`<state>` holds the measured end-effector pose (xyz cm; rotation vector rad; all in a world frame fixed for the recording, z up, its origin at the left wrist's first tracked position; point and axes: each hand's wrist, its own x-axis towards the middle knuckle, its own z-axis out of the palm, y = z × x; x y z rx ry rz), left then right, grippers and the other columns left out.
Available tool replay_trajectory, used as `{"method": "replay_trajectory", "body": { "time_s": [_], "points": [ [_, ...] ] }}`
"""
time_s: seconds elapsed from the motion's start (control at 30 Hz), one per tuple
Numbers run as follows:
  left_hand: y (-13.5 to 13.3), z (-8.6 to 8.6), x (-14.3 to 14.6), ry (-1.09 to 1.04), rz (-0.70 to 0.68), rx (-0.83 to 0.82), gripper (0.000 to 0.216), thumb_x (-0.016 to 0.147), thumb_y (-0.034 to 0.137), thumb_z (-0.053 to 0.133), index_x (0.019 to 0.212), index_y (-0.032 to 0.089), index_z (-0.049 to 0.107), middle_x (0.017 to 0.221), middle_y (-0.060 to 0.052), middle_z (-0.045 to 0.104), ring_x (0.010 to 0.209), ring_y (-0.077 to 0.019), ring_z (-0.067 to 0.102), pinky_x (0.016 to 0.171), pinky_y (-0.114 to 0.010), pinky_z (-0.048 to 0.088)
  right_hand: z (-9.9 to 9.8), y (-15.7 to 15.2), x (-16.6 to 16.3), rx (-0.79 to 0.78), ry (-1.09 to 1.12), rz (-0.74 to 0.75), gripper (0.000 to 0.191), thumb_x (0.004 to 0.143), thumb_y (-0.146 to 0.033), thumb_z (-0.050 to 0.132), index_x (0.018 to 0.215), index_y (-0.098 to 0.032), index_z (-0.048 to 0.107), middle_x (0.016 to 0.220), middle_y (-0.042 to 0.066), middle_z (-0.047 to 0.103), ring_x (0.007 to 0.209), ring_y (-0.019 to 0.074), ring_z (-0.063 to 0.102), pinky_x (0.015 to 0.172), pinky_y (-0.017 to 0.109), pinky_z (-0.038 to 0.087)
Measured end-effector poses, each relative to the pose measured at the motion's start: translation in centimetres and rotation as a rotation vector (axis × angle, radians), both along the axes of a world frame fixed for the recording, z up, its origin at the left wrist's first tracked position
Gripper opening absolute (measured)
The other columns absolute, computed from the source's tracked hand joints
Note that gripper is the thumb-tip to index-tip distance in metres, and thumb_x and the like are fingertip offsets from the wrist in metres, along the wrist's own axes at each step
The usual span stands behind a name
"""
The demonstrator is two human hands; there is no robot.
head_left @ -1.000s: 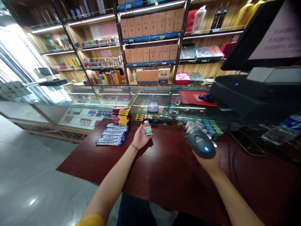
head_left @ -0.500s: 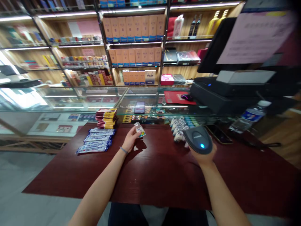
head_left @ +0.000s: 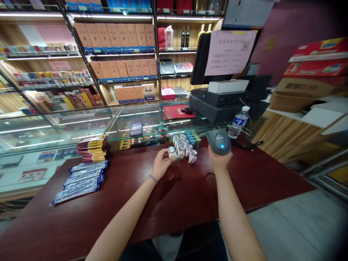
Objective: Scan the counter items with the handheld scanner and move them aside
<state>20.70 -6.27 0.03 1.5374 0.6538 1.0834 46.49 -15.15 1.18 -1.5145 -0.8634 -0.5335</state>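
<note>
My left hand point(head_left: 161, 164) has its fingers around a small clear jar with a silvery lid point(head_left: 172, 152), at the left edge of a group of similar jars point(head_left: 186, 148) on the dark red table point(head_left: 174, 203). One jar point(head_left: 193, 157) stands at the group's near right corner. In my right hand point(head_left: 220, 161) is a dark barcode scanner point(head_left: 218, 140) with a blue light lit, held above the table to the right of the jars. Its handle is mostly hidden by my fingers.
Blue-white packets point(head_left: 81, 179) and a stack of red-yellow packets point(head_left: 92, 148) lie at left. Small green items point(head_left: 193, 139) sit behind the jars. A water bottle point(head_left: 238, 122) stands at right, before the monitor point(head_left: 201, 59). A glass counter point(head_left: 114, 125) borders the table's far side.
My left hand has carried the jar rightwards to the group of jars. The view has turned right, bringing stacked boxes into sight. My right hand still holds the scanner.
</note>
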Motion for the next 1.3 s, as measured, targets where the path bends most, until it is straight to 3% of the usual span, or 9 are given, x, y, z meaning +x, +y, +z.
{"method": "replay_trajectory", "body": {
  "time_s": [0.17,0.37,0.5,0.87,1.13,1.3],
  "points": [
    [-1.5,-0.8,3.4,0.098,0.075,0.134,0.034,0.074,0.019,0.077,0.106,0.019,0.066,0.106,-0.008,0.063,0.097,-0.0205,0.065,0.083,-0.036,0.058,-0.2,0.2,0.4,0.015,0.02,-0.07,0.057,0.066,-0.052,0.077,0.103,-0.011,0.064,0.085,0.017,0.073,0.079,0.0321,0.073,0.071,0.043,0.058],
    [-2.0,-2.7,5.3,0.12,0.111,0.122,0.035,0.075,0.016,0.076,0.108,0.018,0.062,0.107,-0.008,0.058,0.098,-0.0198,0.063,0.08,-0.033,0.058,-0.4,0.2,0.2,0.014,0.05,-0.057,0.051,0.065,-0.051,0.078,0.097,-0.013,0.065,0.086,0.017,0.074,0.077,0.0307,0.072,0.07,0.042,0.058],
    [-2.3,-3.4,5.6,0.109,0.087,0.096,0.037,0.075,0.011,0.073,0.107,0.017,0.057,0.107,-0.008,0.058,0.098,-0.019,0.063,0.081,-0.033,0.057,-0.3,0.3,0.1,0.056,0.052,-0.041,0.054,0.065,-0.051,0.079,0.101,-0.012,0.066,0.086,0.016,0.074,0.076,0.0301,0.073,0.07,0.041,0.059],
    [-2.3,-3.4,5.7,0.17,0.097,0.083,0.034,0.074,0.006,0.07,0.102,0.017,0.053,0.104,-0.007,0.058,0.097,-0.0182,0.061,0.082,-0.032,0.055,-1.1,0.6,0.5,0.107,0.056,-0.014,0.052,0.064,-0.05,0.08,0.097,-0.012,0.067,0.092,0.018,0.075,0.079,0.0308,0.073,0.073,0.044,0.059],
    [-2.1,-4.4,5.8,0.171,0.102,0.128,0.031,0.075,0.011,0.072,0.097,0.018,0.052,0.103,-0.005,0.055,0.093,-0.016,0.061,0.083,-0.032,0.055,-0.5,0.3,0.2,0.043,0.081,-0.01,0.05,0.065,-0.051,0.079,0.095,-0.013,0.067,0.091,0.017,0.075,0.082,0.0313,0.073,0.075,0.046,0.058],
    [-2.3,-4.1,5.6,0.166,0.128,0.102,0.043,0.068,0.012,0.079,0.101,0.018,0.051,0.103,-0.004,0.053,0.088,-0.0143,0.059,0.078,-0.03,0.054,0.6,0.0,-0.2,0.014,0.074,0.02,0.053,0.067,-0.052,0.078,0.1,-0.012,0.066,0.09,0.017,0.075,0.081,0.0314,0.073,0.075,0.045,0.058]
  ]
}}
